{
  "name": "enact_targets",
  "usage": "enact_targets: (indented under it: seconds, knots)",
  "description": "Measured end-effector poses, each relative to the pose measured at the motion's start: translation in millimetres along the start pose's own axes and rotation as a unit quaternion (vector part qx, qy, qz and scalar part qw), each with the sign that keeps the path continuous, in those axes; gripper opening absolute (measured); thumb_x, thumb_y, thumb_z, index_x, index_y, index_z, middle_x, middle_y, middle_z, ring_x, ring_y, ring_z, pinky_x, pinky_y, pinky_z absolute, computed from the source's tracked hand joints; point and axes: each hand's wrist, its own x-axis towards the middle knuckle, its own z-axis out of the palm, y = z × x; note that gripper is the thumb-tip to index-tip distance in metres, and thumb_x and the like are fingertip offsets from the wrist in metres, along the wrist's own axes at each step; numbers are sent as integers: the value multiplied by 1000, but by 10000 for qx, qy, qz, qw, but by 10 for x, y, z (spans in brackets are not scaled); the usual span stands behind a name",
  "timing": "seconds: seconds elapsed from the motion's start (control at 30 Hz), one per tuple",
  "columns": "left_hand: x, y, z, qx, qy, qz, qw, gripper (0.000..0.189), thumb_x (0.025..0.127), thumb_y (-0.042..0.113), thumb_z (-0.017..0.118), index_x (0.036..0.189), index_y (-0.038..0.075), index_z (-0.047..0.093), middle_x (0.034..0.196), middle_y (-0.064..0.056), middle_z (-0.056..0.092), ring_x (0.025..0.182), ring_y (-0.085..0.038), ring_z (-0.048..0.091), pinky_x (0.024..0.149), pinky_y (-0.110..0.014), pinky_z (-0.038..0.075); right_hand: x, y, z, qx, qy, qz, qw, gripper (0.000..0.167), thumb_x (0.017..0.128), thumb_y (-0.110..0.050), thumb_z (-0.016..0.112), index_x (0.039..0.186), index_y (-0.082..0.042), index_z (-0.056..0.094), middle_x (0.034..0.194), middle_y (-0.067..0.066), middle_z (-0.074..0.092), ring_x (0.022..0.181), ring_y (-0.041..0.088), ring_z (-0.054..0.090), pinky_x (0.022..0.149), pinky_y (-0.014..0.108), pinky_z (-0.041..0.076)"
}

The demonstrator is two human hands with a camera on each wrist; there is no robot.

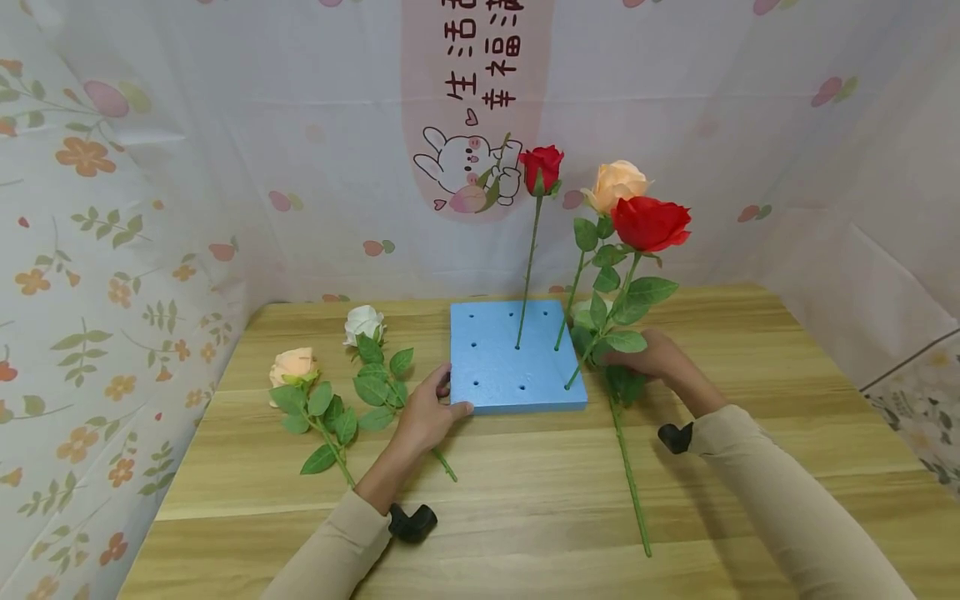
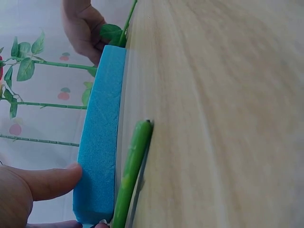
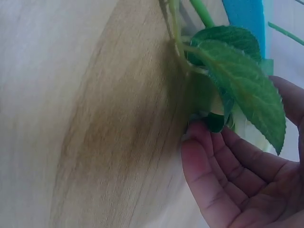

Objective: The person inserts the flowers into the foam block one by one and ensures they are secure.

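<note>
My left hand (image 1: 431, 412) grips the front left corner of a blue foam block (image 1: 498, 362), its thumb against the front side. Three artificial roses stand in the block's holes: a red rose (image 1: 542, 169), a peach rose (image 1: 617, 185) and a wide red rose (image 1: 651, 223) that leans right. My right hand (image 1: 648, 354) is at the block's right side, thumb and fingers pinching among the leaves of a lying white rose (image 1: 588, 311). In the right wrist view a large leaf (image 3: 244, 88) covers part of the fingertips, so the exact hold is hidden.
Left of the block, a peach rose (image 1: 294, 367) and another white rose (image 1: 365, 325) lie on the wooden table (image 1: 525, 508). The second one's stem passes beneath my left wrist. Several unfilled holes show in the block. A printed curtain (image 1: 322, 167) hangs behind.
</note>
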Motion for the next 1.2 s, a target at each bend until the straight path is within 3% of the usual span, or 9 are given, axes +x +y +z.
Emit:
enact_targets:
  seconds: [0.13, 0.3, 0.43, 0.57, 0.67, 0.87, 1.2]
  knots:
    - [-4, 10, -1, 6, -12, 11, 10000, 73, 86, 16, 74, 150, 8, 38, 133, -20, 55, 120, -33, 53, 91, -48, 46, 8, 2, 39, -6, 161, -164, 9997, 31, 82, -33, 77, 81, -7, 61, 65, 2, 58, 63, 17, 58, 57, 29, 47]
    - [-6, 9, -10, -9, -25, 3, 10000, 73, 86, 16, 73, 150, 8, 38, 132, -20, 55, 121, -33, 52, 92, -49, 45, 30, -4, 84, -200, 404, -237, 9987, 43, 80, -33, 78, 101, 2, 65, 77, 7, 64, 68, 19, 60, 60, 29, 47]
    - [-4, 5, -18, -8, -6, -9, 10000, 73, 86, 16, 74, 150, 8, 38, 130, -21, 56, 120, -33, 53, 92, -49, 46, 41, -15, 116, -292, 501, -279, 9979, 55, 79, -32, 78, 118, 4, 63, 105, 21, 67, 88, 29, 64, 70, 34, 50]
    - [-5, 5, -19, -13, -20, -28, 10000, 74, 86, 16, 74, 150, 8, 38, 131, -21, 56, 120, -33, 53, 92, -49, 45, 49, -18, 134, -424, 517, -344, 9972, 60, 80, -30, 77, 127, 2, 59, 126, 28, 58, 107, 41, 59, 82, 45, 50]
    - [-10, 10, -17, -16, -35, -36, 10000, 74, 86, 17, 74, 150, 8, 38, 131, -21, 56, 120, -33, 53, 92, -49, 45, 50, -18, 137, -446, 478, -331, 9973, 59, 80, -29, 76, 126, 4, 59, 126, 30, 57, 108, 44, 58, 84, 48, 50]
    - [-11, 8, -7, -4, -20, -84, 10000, 74, 85, 17, 74, 150, 8, 38, 131, -22, 56, 120, -34, 53, 91, -49, 45, 71, 18, 120, -186, 268, -179, 9993, 61, 80, -26, 75, 125, 11, 56, 126, 32, 56, 105, 41, 60, 81, 43, 51]
    - [-2, 10, -8, -5, -15, -91, 10000, 75, 85, 17, 74, 150, 8, 38, 130, -21, 57, 119, -33, 53, 92, -49, 45, 103, 35, 98, -62, 237, -232, 9994, 58, 85, -28, 70, 126, 10, 56, 130, 32, 54, 110, 43, 57, 84, 44, 50]
